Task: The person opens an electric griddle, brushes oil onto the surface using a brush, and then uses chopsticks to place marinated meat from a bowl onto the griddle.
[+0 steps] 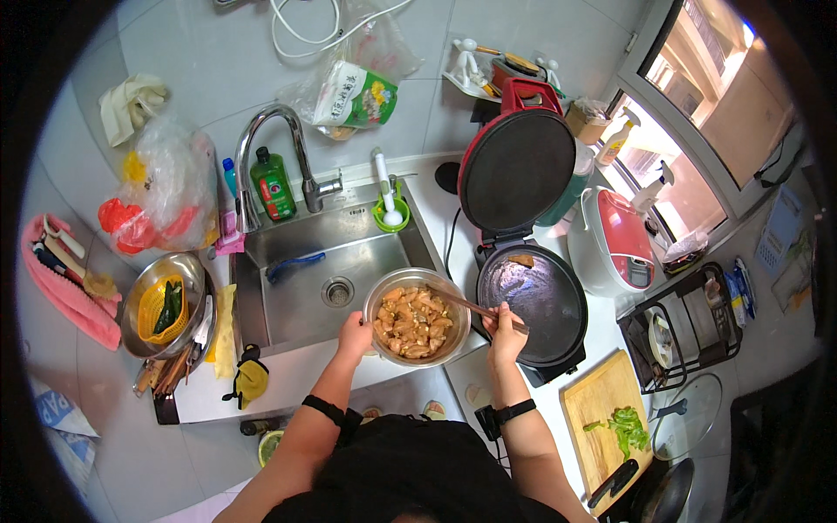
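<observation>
My left hand (356, 335) grips the rim of a stainless steel bowl (463, 327), held above the front right corner of the sink. Inside lie raw marinated meat pieces (412, 321) with small pale bits among them. Wooden chopsticks (472, 304) are held in my right hand (505, 332), their tips down in the meat. To the right, an electric griddle (536, 314) stands with its red-rimmed lid (516, 171) raised. One small brown piece of food (521, 260) sits near the back of its shiny lower plate.
The stainless sink (294, 320) has a tall faucet (307, 157) and a blue brush (295, 265). A rice cooker (611, 242) stands behind the griddle on the right. Nearer me, a cutting board (588, 399) carries green pepper pieces (624, 428) and a black-handled knife (613, 482). Left is a bowl with cucumbers (169, 307).
</observation>
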`<state>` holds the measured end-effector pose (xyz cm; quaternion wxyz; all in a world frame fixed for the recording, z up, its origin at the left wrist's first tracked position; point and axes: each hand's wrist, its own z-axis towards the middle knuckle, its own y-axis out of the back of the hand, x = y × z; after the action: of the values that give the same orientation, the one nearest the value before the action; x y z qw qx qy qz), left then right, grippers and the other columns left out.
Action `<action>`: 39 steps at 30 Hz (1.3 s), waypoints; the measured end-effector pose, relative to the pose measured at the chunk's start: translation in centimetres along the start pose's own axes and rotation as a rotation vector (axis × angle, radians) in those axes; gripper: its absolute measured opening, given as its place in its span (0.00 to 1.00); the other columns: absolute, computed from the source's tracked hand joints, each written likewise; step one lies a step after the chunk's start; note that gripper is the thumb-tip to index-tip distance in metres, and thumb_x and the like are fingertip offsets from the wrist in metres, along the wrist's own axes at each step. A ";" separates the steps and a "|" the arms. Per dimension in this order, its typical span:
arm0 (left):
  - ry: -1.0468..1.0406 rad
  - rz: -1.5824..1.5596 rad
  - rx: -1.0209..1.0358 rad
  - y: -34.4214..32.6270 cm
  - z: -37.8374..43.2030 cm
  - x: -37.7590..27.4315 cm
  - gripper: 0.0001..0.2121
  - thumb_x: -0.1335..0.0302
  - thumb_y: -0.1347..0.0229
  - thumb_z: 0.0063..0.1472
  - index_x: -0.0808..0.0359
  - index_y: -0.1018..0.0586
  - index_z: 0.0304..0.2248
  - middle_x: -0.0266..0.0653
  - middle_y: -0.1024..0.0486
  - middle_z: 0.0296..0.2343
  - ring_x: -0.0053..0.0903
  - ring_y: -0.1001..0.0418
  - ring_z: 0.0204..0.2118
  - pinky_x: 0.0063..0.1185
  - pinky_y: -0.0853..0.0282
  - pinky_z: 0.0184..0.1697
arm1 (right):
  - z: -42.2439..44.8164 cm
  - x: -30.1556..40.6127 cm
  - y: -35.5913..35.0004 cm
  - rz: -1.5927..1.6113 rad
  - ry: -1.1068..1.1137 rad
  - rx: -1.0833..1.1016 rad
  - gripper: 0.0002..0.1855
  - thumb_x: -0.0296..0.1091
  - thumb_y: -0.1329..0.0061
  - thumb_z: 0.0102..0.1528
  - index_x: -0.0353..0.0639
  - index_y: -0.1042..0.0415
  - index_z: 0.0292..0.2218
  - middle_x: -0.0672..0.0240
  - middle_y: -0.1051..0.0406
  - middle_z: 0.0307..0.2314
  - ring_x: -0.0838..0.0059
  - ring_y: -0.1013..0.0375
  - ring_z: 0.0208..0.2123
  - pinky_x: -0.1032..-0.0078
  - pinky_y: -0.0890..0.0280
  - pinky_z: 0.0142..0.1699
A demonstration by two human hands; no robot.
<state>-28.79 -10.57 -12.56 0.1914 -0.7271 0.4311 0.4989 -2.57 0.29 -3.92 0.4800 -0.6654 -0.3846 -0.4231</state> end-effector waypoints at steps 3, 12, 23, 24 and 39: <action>0.077 -0.071 0.015 0.1 -1.0 -1.1 0.12 0.76 0.54 0.55 0.68 0.28 0.40 0.43 0.26 0.31 0.29 0.25 0.32 0.25 0.29 0.31 | -0.9 0.4 0.2 -0.185 0.205 0.129 0.12 0.33 0.48 0.54 0.31 0.27 0.25 0.64 0.26 0.24 0.78 0.29 0.22 0.81 0.32 0.31; 0.045 -0.001 0.058 0.5 -1.6 -1.6 0.13 0.76 0.56 0.58 0.67 0.32 0.43 0.43 0.27 0.34 0.30 0.25 0.33 0.27 0.25 0.32 | -3.5 1.2 -0.7 -0.692 0.674 0.387 0.08 0.32 0.45 0.49 0.35 0.24 0.27 0.60 0.25 0.26 0.70 0.26 0.28 0.78 0.34 0.36; 0.039 -0.042 0.012 0.4 -2.0 -2.3 0.13 0.76 0.54 0.56 0.68 0.29 0.41 0.44 0.26 0.31 0.30 0.25 0.29 0.26 0.27 0.25 | -0.3 -3.0 0.5 -0.516 0.511 0.193 0.14 0.36 0.47 0.53 0.31 0.27 0.25 0.67 0.29 0.19 0.81 0.30 0.20 0.84 0.33 0.29; 0.040 -0.044 0.010 0.4 -2.1 -2.3 0.13 0.76 0.54 0.56 0.68 0.29 0.41 0.44 0.26 0.31 0.30 0.25 0.29 0.26 0.27 0.25 | 0.0 -3.1 0.5 -0.361 0.333 0.126 0.14 0.36 0.48 0.54 0.31 0.27 0.26 0.66 0.29 0.19 0.80 0.30 0.19 0.83 0.32 0.27; 0.010 -0.030 0.071 0.7 -1.5 -1.9 0.13 0.76 0.53 0.55 0.68 0.29 0.41 0.44 0.26 0.31 0.30 0.25 0.28 0.26 0.27 0.24 | -0.5 -0.9 -0.6 0.124 -0.148 -0.018 0.11 0.36 0.51 0.56 0.35 0.31 0.28 0.62 0.28 0.23 0.75 0.28 0.18 0.77 0.28 0.24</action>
<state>-28.78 -11.23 -10.06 0.2224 -0.7288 0.4382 0.4769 -3.52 -0.17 -4.43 0.4697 -0.7214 -0.3734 -0.3457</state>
